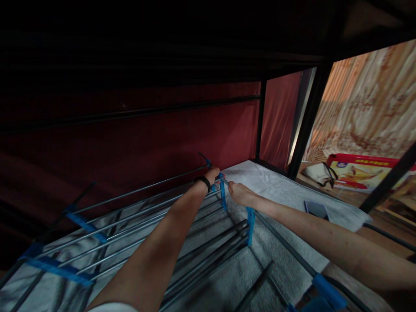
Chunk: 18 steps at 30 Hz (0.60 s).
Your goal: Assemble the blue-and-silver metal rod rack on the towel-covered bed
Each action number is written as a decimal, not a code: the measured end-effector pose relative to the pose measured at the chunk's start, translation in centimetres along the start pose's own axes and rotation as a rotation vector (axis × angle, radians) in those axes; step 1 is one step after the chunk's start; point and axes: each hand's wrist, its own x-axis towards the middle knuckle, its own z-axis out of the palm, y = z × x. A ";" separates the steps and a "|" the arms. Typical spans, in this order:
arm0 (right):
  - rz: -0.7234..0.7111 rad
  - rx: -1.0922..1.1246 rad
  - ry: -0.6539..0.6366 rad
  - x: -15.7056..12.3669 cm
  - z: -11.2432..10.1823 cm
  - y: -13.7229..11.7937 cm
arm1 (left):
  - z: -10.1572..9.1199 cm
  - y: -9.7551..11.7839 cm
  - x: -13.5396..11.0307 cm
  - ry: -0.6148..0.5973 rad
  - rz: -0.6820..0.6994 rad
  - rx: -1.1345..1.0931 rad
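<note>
Both arms reach far forward under a dark frame. My left hand point(212, 174), with a black band on the wrist, is closed around the far end of a metal rack point(136, 216) made of grey rods and blue plastic connectors. My right hand point(239, 193) is closed on a blue connector point(222, 190) at the same far end, fingertips pinching it. The two hands almost touch. A second blue connector point(250, 223) sits on the rod just under my right forearm. The rack lies flat on a pale grey cloth point(279, 186).
A dark red fabric wall point(146, 143) closes the back. Black upright posts point(308, 117) stand at the right. A dark phone point(316, 209) lies on the cloth. Beyond the posts are a white bag point(320, 173) and a red and yellow box point(360, 171) on a wood-patterned floor.
</note>
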 end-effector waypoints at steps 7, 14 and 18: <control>-0.029 0.035 0.008 0.7 0.4 1.0 | -0.2 0.2 -0.9 -0.013 0.001 -0.012; -0.035 0.113 0.069 1.3 1.1 1.8 | 0.1 0.7 -2.0 0.002 0.013 -0.001; -0.037 0.170 0.083 1.4 1.2 1.8 | 0.2 0.8 -2.6 0.015 0.031 0.009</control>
